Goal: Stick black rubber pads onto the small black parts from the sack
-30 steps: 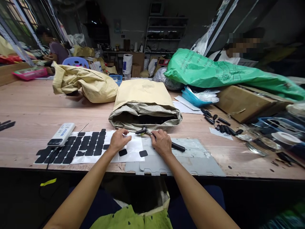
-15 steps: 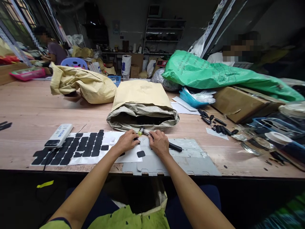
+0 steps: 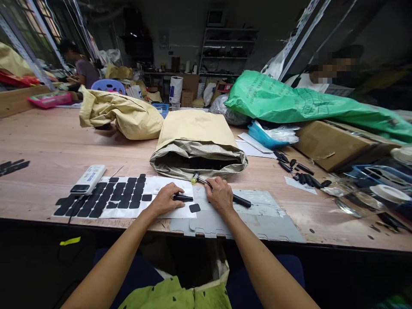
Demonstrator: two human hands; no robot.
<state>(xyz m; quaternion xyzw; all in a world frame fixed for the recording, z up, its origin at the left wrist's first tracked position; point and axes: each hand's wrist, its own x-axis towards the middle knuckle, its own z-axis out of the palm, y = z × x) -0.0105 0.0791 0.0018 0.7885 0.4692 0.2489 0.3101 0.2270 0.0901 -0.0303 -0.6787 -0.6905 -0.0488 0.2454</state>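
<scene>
My left hand is closed on a slim black piece, which points right from between thumb and fingers over the white sheet. Wrapped round a hammer is my right hand; the metal head with a yellow-green end lies to its upper left, the black handle to its lower right. A black rounded square lies between the hands at the edge of a grey board. Several more black squares lie in rows on the left. Behind the hands, a tan sack lies with its dark mouth facing me.
A white device with a cable rests on the black squares. Black handle-like parts lie at the right, near a cardboard box under a green sack. Another tan sack is at back left. Two people sit farther off.
My left hand has drawn slightly back from the hammer head, and the black piece in it now shows clearly. The whole view has shifted, with things appearing farther right.
</scene>
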